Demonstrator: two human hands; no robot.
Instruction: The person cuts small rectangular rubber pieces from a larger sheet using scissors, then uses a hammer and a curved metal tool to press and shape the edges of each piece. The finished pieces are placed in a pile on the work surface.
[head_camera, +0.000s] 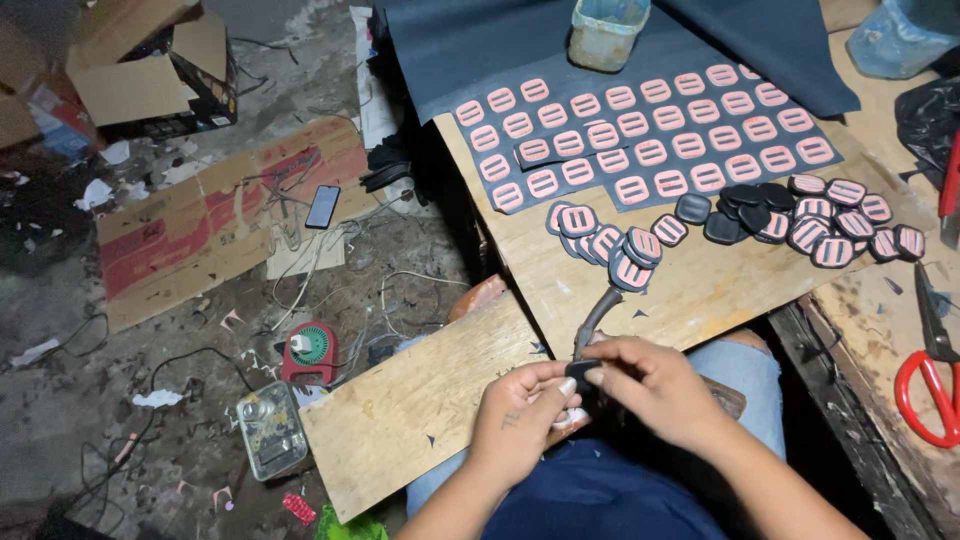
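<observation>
Both hands meet above my lap: left hand (520, 410) and right hand (650, 385) pinch a small black oval piece (583, 378) between their fingertips, its long axis crosswise, just below the dark curved tool handle (592, 318) rising toward the wooden board (690, 290)

Red-handled scissors (925, 385) lie at the desk's (700, 290) right edge. A phone (322, 206) rests on floor cardboard (200, 230). A plastic tub (605, 30) stands on dark sheet (480, 50).

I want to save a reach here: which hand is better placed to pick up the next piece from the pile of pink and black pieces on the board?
Probably the right hand: it sits nearer the loose pile, which lies up and to the right of both hands. The left hand sits farther back, and both pinch a small dark piece.
</observation>
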